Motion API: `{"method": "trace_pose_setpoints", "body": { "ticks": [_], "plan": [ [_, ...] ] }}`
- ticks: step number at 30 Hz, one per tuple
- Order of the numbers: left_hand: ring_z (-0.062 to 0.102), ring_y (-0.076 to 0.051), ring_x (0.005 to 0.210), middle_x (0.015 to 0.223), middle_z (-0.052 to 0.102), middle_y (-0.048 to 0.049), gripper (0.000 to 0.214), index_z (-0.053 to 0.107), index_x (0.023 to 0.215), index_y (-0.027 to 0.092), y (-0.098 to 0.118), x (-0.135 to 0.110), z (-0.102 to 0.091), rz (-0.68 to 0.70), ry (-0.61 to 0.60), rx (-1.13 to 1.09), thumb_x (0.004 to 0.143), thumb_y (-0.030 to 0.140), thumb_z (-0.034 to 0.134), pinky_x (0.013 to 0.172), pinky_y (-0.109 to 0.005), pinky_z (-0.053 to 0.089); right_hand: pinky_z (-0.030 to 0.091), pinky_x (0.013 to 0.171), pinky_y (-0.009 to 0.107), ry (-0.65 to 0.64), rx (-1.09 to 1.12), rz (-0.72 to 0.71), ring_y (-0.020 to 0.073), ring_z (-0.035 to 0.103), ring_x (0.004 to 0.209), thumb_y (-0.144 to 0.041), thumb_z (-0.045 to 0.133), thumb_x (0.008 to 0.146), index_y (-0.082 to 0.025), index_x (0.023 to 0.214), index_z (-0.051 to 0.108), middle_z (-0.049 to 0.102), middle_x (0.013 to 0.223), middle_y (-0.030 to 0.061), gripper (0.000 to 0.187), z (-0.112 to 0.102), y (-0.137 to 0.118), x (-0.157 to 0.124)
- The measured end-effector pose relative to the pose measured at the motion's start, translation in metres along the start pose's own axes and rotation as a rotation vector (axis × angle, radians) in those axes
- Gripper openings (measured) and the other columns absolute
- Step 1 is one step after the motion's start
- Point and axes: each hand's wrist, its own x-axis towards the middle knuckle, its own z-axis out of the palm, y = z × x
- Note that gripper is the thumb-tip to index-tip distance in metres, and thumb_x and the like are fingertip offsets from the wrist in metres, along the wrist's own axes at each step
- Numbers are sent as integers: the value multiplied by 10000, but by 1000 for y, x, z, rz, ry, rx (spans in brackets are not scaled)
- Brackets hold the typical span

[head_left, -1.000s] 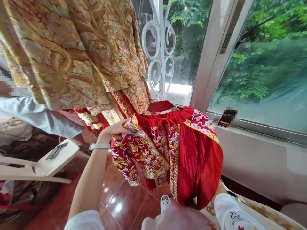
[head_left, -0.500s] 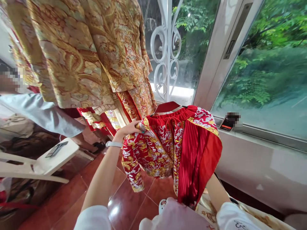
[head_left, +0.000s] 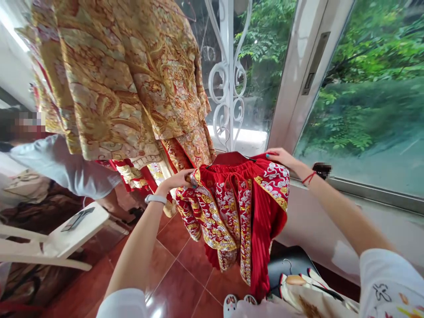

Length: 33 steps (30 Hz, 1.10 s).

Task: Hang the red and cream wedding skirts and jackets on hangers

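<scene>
A red skirt (head_left: 238, 212) with gold and silver embroidery and a pleated red panel hangs from a red padded hanger (head_left: 230, 158). My left hand (head_left: 175, 180) is shut on the skirt's gathered waist at its left side. My right hand (head_left: 281, 158) grips the upper right edge of the skirt, its fingertips on the waistband. A gold brocade robe (head_left: 109, 84) hangs just behind and to the left, with its lower edge above the skirt. The hanger's hook is on a white wrought-iron window grille (head_left: 228, 75).
A person in a grey sleeve (head_left: 62, 168) stands at the left behind the robe. A white chair (head_left: 56, 234) is lower left, on a red tiled floor (head_left: 179, 287). A black seat (head_left: 291, 265) holds a cream garment at lower right. A phone (head_left: 319, 170) lies on the windowsill.
My right hand has risen from below the skirt to its upper right edge. The skirt now hangs narrower, and my left hand remains at the waist.
</scene>
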Motion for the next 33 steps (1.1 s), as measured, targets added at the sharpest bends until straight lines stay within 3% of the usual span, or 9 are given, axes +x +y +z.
{"method": "trace_pose_setpoints", "body": {
  "ticks": [3,7,9,12,15,19,22,29,33],
  "plan": [
    [665,-271,1055,1169,714,-75,745,582,1312,160,1,-4,0,12,34,-13,589,271,720,957,-400,534,497,640,319,108,-376,-274,187,626,673,-491,679,797,-162,765,705,708,743,54,332,-4,-34,20],
    [638,-282,1134,1293,656,-80,755,551,1353,173,1,-18,3,34,93,-8,621,280,698,1005,-411,513,494,749,342,208,-759,-541,207,650,811,-382,543,916,-209,945,725,728,904,67,253,10,-55,-26],
    [608,-295,1187,1339,626,-85,763,547,1355,177,-2,-22,4,25,127,19,615,286,697,1050,-427,477,500,764,345,216,-785,-520,219,654,851,-352,566,896,-211,1022,710,722,975,75,238,16,-48,-57],
    [573,-303,1235,1347,615,-100,787,521,1371,176,-8,-23,8,-4,221,74,615,305,694,1086,-448,438,510,722,340,172,-708,-324,225,647,799,-270,608,815,-176,1007,691,704,953,85,229,20,-21,-78],
    [581,-297,1223,1306,633,-105,789,485,1393,172,-9,-22,16,-29,327,143,641,315,676,1079,-450,442,512,728,360,175,-628,-200,235,632,785,-157,536,756,-153,947,657,674,913,101,226,22,13,-63],
    [561,-306,1246,1312,620,-116,745,483,1389,167,0,-26,32,-21,473,231,688,340,664,1087,-460,427,467,906,456,302,-650,-274,294,591,1006,-82,440,731,-154,974,598,636,1065,166,298,32,53,-37],
    [575,-319,1225,1302,624,-129,702,504,1362,163,9,-30,47,-26,580,268,713,377,665,1062,-473,445,485,853,436,350,-602,-234,270,597,911,-96,396,783,-169,1026,550,643,997,138,296,41,74,-40],
    [601,-316,1182,1280,643,-140,595,561,1297,166,32,-40,83,-49,827,300,786,452,663,1026,-439,463,457,882,465,580,-791,-91,299,542,964,-111,377,815,-134,1206,541,616,1071,167,425,83,78,-82],
    [624,-310,1138,1240,668,-123,542,584,1280,182,38,-44,88,-73,858,259,804,433,651,1001,-439,475,468,835,403,611,-685,-86,272,571,912,-152,381,814,-165,1084,633,665,1027,127,370,76,61,-93]
  ]
}}
